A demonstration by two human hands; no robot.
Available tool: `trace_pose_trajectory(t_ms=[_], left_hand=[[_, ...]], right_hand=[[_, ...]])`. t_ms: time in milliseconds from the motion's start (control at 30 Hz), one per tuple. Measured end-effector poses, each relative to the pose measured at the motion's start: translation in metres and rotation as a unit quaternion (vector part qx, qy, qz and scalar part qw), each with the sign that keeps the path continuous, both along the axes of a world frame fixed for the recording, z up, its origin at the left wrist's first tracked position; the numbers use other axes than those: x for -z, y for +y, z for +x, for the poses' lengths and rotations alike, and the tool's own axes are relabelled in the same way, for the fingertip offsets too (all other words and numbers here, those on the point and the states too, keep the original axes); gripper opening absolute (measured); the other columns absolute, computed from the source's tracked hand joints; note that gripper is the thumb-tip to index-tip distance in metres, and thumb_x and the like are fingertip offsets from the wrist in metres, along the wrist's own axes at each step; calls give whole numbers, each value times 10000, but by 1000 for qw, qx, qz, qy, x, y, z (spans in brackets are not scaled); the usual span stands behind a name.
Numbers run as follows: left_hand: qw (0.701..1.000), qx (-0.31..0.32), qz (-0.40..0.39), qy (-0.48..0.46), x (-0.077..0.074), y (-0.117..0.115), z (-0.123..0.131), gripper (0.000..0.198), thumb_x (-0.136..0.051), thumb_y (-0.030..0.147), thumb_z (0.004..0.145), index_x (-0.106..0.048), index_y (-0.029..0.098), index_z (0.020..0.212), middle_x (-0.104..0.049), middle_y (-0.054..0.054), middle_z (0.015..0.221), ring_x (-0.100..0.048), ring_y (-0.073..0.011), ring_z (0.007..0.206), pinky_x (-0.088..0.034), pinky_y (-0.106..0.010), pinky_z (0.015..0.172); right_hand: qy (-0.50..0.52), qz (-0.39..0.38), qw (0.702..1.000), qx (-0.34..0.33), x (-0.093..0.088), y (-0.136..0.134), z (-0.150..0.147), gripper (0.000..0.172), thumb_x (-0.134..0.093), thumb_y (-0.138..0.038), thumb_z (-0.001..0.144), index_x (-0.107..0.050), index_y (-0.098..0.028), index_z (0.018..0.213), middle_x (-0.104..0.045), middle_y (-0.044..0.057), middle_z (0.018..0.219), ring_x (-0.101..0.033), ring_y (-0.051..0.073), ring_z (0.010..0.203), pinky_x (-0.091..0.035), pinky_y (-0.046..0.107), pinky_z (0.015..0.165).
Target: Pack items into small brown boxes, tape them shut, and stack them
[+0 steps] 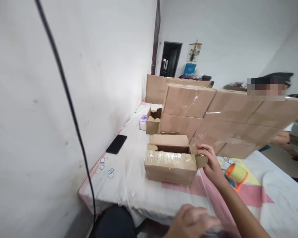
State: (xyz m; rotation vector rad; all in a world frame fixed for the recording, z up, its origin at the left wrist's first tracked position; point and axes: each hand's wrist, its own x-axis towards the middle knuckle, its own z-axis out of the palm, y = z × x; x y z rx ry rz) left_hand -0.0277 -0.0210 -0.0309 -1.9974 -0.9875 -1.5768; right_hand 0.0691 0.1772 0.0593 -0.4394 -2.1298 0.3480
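Note:
My right hand (212,163) is at the right end of an open cardboard box (170,172), its curled fingers on the side flap (201,161). The box's long top flaps stand apart, and the inside is dark. Low in the view, close to me, my left hand (191,220) is blurred, its fingers curled around something greyish that I cannot make out. Just right of my right hand lies an orange and yellow tape dispenser-like object (237,173) on the cloth-covered table (136,185).
Taped cartons (188,100) are stacked behind the box. A smaller open box (153,126) and a purple-and-white pack (143,122) stand beyond. A black phone (116,144) and small labels (110,171) lie leftward. A black cable (62,71) hangs before the wall. A person (283,135) is behind the cartons.

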Motion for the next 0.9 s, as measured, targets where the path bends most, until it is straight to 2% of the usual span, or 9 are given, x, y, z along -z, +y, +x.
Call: trace_pose_trajectory(t_ms=[67,200,267,333,433,500,633,800,900], left_hand=[[994,-80,36,-64,-22,-11,-24,177,-558,349,914,-705,295,995,-699,-23,1188,-596,-227,1113,-500,-398,906],[948,-255,-177,-70,-66,-7,-86,530,-551,294,921,-438,222,1434,-417,-178,1527,-340,-368,1424,-346,-606,1098],[924,-269,-271,-39,-80,7,-105,610,-522,355,955,-310,220,1511,-388,-169,1556,-259,-376,1475,-303,-620,1129],[901,-256,-351,14,-88,22,-111,577,-549,422,952,-375,264,1479,-495,-114,1479,-289,-369,1449,-304,-592,1135],[888,-243,-387,62,-89,31,-105,408,-639,486,901,-592,283,1252,-635,-67,1249,-459,-324,1262,-389,-521,1059],[908,-255,-325,65,-84,27,-96,280,-696,455,870,-648,247,1051,-670,-64,1063,-526,-280,1099,-439,-468,977],[957,-224,-139,121,-65,8,-76,148,-670,158,870,-591,235,771,-666,-1,772,-585,-189,870,-443,-387,900],[973,-62,-202,87,-58,7,-65,68,-612,293,925,-645,234,932,-702,-41,885,-645,-186,867,-502,-350,809],[948,-133,-290,14,-76,23,-73,177,-560,275,947,-677,254,1078,-659,-103,1170,-609,-235,1092,-517,-409,937]], right_hand=[[39,-32,998,26,19,-8,31,184,-493,-168,914,-617,-285,983,-476,87,1354,-468,287,1321,-385,517,1085],[80,-121,989,33,41,-17,58,144,-494,-205,921,-614,-278,953,-451,80,1458,-443,301,1377,-362,544,1114],[98,-168,981,23,46,-15,64,109,-497,-238,931,-602,-265,936,-456,87,1463,-440,305,1382,-357,545,1116],[139,-221,965,21,48,-11,67,97,-513,-300,944,-579,-252,892,-491,93,1408,-465,301,1354,-350,538,1124],[221,-327,919,15,49,-6,71,169,-539,-407,945,-540,-253,875,-526,85,1309,-529,281,1279,-430,496,1071],[258,-382,887,-6,47,-8,74,202,-541,-477,939,-546,-283,997,-502,81,1353,-562,273,1253,-502,461,1001],[202,-374,902,-72,43,-20,80,546,-614,-525,896,-414,-384,1383,-409,89,1519,-560,288,1300,-519,458,1004],[129,-345,930,-13,50,-25,73,693,-697,-472,859,-379,-361,1464,-473,123,1498,-548,285,1313,-478,495,1061],[117,-336,934,37,49,-25,67,728,-707,-468,840,-383,-335,1478,-528,139,1428,-601,285,1233,-529,484,984]])
